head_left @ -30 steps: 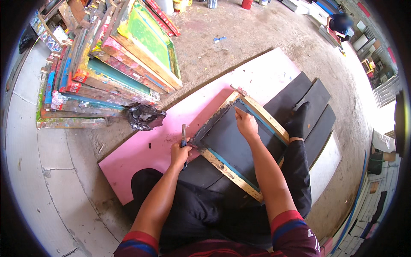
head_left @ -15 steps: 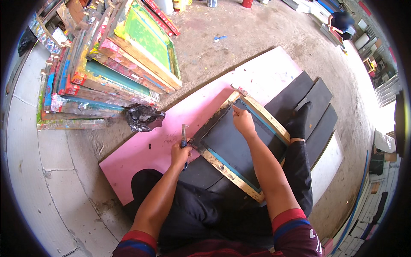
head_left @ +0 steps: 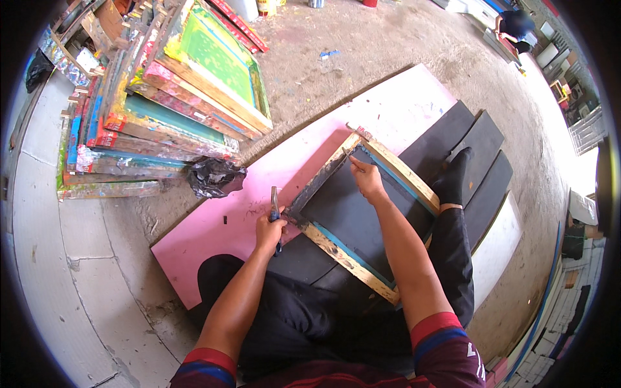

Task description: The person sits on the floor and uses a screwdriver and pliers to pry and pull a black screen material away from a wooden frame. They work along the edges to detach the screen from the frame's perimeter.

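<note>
My left hand (head_left: 269, 231) is wrapped round the dark blue handle of a hand tool with a metal head, which looks like a hammer (head_left: 274, 196). It is beside the left corner of a wooden screen-printing frame (head_left: 347, 257) with dark mesh (head_left: 343, 207) and blue edging. My right hand (head_left: 367, 180) is over the frame's far corner, fingers closed in a pinch near the blackened inner edge. A small dark bit shows at its fingertips, too small to name. The frame lies aslant on a pink board (head_left: 213, 249) and dark panels (head_left: 443, 132), between my legs.
Paint-stained screen frames (head_left: 213, 58) are stacked at the far left, with a crumpled black plastic bag (head_left: 217, 178) at their near corner. My foot in a black sock (head_left: 455, 174) rests on the panels right of the frame. Another person (head_left: 515, 27) crouches at the far right.
My right fingers have shifted slightly, from a pointing shape to a pinch near the frame's edge. The tool in my left hand has turned slightly. The frame stays in place.
</note>
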Available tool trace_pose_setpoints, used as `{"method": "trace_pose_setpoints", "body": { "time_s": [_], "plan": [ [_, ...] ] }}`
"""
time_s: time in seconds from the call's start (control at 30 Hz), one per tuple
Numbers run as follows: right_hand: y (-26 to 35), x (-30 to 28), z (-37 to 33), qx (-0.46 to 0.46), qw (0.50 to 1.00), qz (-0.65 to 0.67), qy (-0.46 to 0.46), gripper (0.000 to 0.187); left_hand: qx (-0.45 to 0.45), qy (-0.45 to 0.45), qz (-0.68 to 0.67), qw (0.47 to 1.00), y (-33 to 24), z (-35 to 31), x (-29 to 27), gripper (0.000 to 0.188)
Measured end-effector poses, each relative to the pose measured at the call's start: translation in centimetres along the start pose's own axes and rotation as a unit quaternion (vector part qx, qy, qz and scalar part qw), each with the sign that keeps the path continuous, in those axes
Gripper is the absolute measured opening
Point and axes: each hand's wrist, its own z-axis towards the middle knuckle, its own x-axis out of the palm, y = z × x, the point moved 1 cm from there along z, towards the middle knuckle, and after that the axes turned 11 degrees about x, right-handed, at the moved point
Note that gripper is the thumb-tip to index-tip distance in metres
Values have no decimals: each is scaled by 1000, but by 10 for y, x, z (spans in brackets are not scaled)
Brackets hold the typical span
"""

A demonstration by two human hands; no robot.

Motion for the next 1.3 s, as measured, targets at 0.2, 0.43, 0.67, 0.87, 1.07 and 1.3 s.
{"method": "trace_pose_setpoints", "body": {
  "time_s": [0.2,0.43,0.67,0.87,1.07,1.3],
  "plan": [
    [-35,15,26,-171,981,2,-91,38,13,6,0,1000,0,3,3,50],
    [16,-8,0,144,947,237,163,41,3,22,18,1000,-7,-2,-2,50],
    [-5,-10,-9,-28,999,4,-16,37,6,2,-6,1000,-10,-3,1,50],
    [3,-10,-31,-35,993,-86,-69,35,7,2,-1,1000,-7,-2,-3,51],
    [26,-17,-46,-33,984,-161,-66,34,2,5,0,1000,-5,-1,-4,51],
    [50,-15,-52,-12,967,-251,-44,37,-9,2,-6,1000,-10,-7,-2,51]
  ]
}}
